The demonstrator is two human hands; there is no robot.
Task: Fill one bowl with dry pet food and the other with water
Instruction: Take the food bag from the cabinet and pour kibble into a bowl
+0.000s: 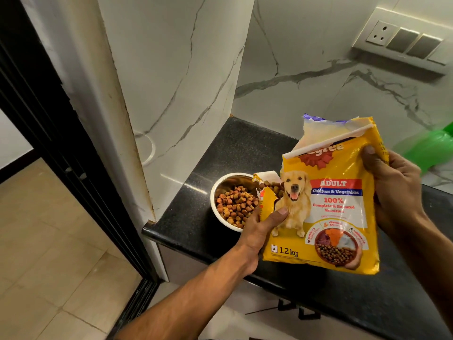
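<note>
I stand at a black speckled granite countertop (235, 153) set in a corner of white grey-veined marble walls (171, 69), with a switch panel (402, 42) up right, beige floor tiles (49, 241) and a dark door frame (49, 119) at left.

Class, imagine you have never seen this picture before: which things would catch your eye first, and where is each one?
The yellow dog food bag stands out first, held right of centre above the black counter, with the left hand gripping its torn corner and the right hand its far edge. Just left of it, on the counter, a steel bowl already holds brown kibble.
</note>
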